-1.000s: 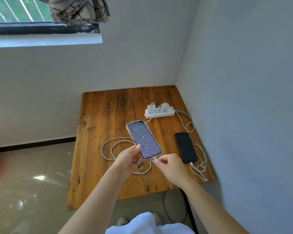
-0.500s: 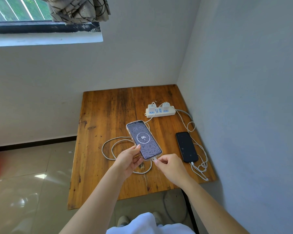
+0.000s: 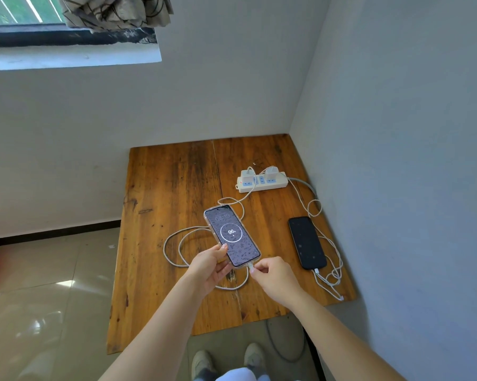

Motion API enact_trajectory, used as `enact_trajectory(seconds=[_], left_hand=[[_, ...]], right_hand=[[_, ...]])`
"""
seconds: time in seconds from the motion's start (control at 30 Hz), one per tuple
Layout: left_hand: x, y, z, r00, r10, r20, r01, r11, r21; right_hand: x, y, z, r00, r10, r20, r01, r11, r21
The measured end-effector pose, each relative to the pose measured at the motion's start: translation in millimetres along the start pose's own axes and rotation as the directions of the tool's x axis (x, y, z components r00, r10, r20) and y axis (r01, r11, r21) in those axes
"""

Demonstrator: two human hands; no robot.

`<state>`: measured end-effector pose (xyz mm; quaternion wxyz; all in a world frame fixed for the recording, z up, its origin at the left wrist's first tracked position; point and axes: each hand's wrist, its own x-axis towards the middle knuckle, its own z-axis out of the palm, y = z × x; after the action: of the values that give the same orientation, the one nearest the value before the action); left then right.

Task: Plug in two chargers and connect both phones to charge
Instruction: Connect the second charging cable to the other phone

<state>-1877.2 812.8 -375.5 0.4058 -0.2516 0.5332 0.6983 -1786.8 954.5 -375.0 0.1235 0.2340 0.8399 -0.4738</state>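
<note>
A phone in a clear case (image 3: 231,235) shows a lit screen with a 96% charging ring. My left hand (image 3: 211,266) grips its lower left edge, holding it just above the wooden table (image 3: 171,193). My right hand (image 3: 273,273) pinches the white cable plug (image 3: 250,266) seated in the phone's bottom port. That cable loops left and runs to the left charger (image 3: 247,176) in a white power strip (image 3: 262,182). A second charger (image 3: 271,173) feeds a cable to the dark phone (image 3: 307,242) lying flat at the right.
The table stands in a corner, with walls close behind and at the right. Slack cable (image 3: 330,276) is bunched near the table's right front edge. Tiled floor (image 3: 47,298) lies to the left, and a window (image 3: 66,23) with a curtain is above.
The held phone's screen went from a plain lock screen to a 96% charging ring. Both hands stay in nearly the same place.
</note>
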Motion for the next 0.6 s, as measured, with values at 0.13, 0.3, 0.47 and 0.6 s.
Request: enact_trajectory(seconds=[0.13, 0.3, 0.47, 0.6], left_hand=[[30, 1, 0, 0.998, -0.046, -0.036, 0.049, 0.994, 0.095], [77, -12, 0, 0.991, -0.096, -0.089, 0.112, 0.976, 0.188], [114, -25, -4, 0.985, -0.135, -0.106, 0.158, 0.954, 0.253], [136, -30, -8, 0.983, -0.151, -0.101, 0.173, 0.948, 0.267]], right_hand=[[25, 12, 7, 0.991, 0.112, 0.068, -0.112, 0.994, -0.017], [57, 40, 25, 0.969, 0.234, 0.083, -0.233, 0.972, -0.023], [79, 64, 38, 0.951, 0.302, 0.065, -0.301, 0.953, -0.024], [91, 77, 46, 0.956, 0.294, -0.006, -0.294, 0.954, -0.059]])
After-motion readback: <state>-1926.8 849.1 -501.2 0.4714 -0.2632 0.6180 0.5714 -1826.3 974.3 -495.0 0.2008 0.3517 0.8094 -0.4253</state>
